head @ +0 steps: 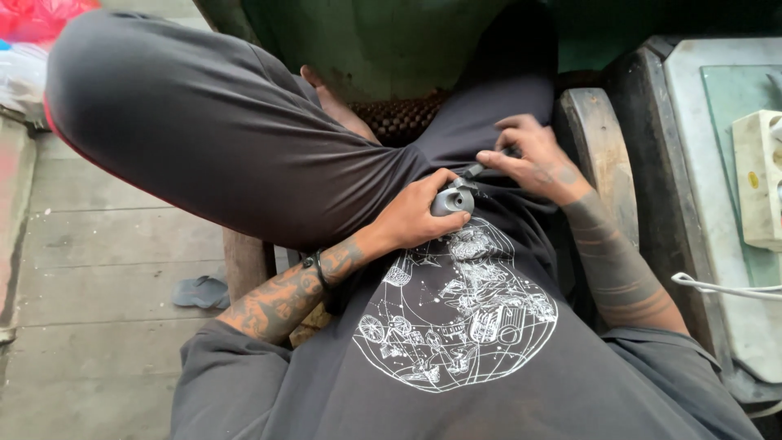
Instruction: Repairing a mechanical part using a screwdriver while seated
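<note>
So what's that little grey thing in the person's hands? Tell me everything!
The small grey object looks like smooth, dull metal, with a rounded body and a dark stub poking out toward the upper right. It sits low over the lap, above the dark printed shirt. The left hand cups the body; the right hand pinches the stub.

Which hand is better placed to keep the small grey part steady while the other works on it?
Left, probably. The left hand already wraps the small grey part, braced against the lap. The right hand pinches a thin dark piece at the part's top edge, so it looks freer for fine work.
</note>
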